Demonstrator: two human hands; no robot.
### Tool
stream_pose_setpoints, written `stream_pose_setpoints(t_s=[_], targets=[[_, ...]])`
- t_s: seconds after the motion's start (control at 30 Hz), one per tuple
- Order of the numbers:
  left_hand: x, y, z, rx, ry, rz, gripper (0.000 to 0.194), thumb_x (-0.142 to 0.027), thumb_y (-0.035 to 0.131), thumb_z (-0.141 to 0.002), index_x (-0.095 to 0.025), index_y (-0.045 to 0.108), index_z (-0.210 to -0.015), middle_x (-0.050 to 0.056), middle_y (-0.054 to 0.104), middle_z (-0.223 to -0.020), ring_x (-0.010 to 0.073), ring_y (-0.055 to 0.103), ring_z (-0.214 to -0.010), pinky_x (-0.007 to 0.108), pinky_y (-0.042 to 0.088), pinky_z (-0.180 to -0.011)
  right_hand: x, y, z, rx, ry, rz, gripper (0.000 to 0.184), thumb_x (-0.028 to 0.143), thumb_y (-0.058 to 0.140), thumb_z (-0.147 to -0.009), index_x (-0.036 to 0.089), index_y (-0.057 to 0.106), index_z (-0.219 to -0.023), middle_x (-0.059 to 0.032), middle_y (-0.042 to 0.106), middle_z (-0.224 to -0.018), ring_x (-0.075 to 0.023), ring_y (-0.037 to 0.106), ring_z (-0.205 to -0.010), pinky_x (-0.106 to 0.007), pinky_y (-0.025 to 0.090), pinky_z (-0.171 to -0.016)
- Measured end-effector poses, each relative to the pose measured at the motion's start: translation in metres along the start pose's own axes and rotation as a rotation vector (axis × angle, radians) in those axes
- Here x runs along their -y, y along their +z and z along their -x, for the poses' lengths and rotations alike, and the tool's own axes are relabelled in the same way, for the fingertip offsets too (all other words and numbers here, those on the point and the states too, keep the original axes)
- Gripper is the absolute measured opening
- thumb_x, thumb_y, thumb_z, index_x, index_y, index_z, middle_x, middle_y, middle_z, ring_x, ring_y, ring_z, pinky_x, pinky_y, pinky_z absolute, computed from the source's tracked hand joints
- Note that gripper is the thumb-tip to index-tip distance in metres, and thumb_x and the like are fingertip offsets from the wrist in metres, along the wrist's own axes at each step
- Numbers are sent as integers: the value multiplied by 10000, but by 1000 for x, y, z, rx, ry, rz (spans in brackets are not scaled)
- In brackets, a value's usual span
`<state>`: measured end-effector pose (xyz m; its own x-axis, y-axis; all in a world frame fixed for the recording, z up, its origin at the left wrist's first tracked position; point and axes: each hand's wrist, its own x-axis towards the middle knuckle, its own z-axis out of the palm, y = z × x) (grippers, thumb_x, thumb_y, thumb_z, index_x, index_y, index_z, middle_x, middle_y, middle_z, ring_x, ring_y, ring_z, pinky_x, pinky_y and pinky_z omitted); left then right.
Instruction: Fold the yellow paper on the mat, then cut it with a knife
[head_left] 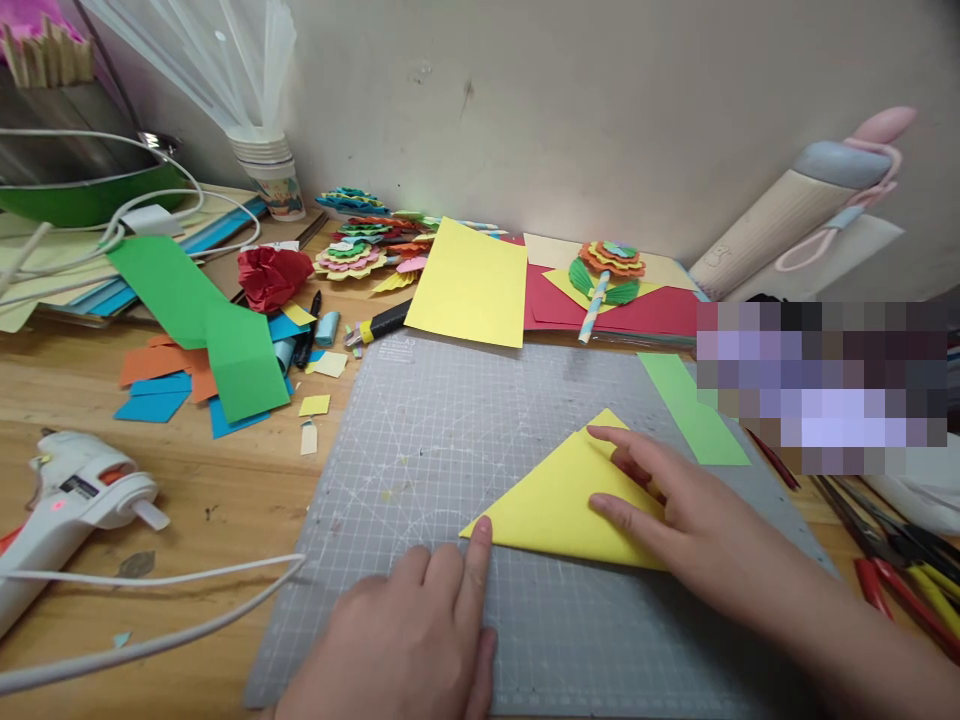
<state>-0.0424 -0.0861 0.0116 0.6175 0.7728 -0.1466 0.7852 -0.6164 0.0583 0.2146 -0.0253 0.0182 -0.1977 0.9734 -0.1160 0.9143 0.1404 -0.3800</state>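
A sheet of yellow paper (555, 500), folded into a triangle, lies on the grey cutting mat (360, 600). My left hand (412, 630) presses its stretched index fingertip on the triangle's left corner; the other fingers are bent and nothing shows in them. Across the right part of the paper rests my right hand (675, 500), thumb and fingers apart, fingertips near the top point and the thumb on the middle. The paper's right corner is hidden beneath this hand.
A glue gun (90, 490) with white cables lies left. Green paper (247, 360) and scraps sit beside the mat. Behind it are a yellow sheet (472, 285), a utility knife (382, 325) and a paper flower (607, 265). Scissors (892, 560) lie right, near a light green strip (690, 410).
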Motion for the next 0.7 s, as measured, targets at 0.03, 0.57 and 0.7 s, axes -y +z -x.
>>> stream_pose_setpoints(t_s=[0.03,0.57,0.7], targets=[[0,1,1,-10,5,-4,561,-182,465,-846,-49,407,-1388,55,644,-822,217,649,-694,314,575,-502,-1,-2,-3,41,34,-66,504,461,469,-891,233,459,-1340,-80,655,-1017,-252,651,-884,-392,531,-740],[-1,13,9,-189,151,-127,456,-80,498,-830,-52,502,-1285,2,620,-700,165,617,-566,247,462,-390,1,-5,-22,189,77,60,355,470,460,-891,219,486,-642,4,562,-625,-168,527,-575,-269,352,-497],[-1,12,9,-190,150,-131,463,-107,511,-843,-57,493,-1304,-2,615,-705,165,618,-570,249,449,-382,3,-6,-20,132,9,180,318,420,444,-909,214,531,-682,-21,595,-789,-179,565,-676,-300,386,-580]])
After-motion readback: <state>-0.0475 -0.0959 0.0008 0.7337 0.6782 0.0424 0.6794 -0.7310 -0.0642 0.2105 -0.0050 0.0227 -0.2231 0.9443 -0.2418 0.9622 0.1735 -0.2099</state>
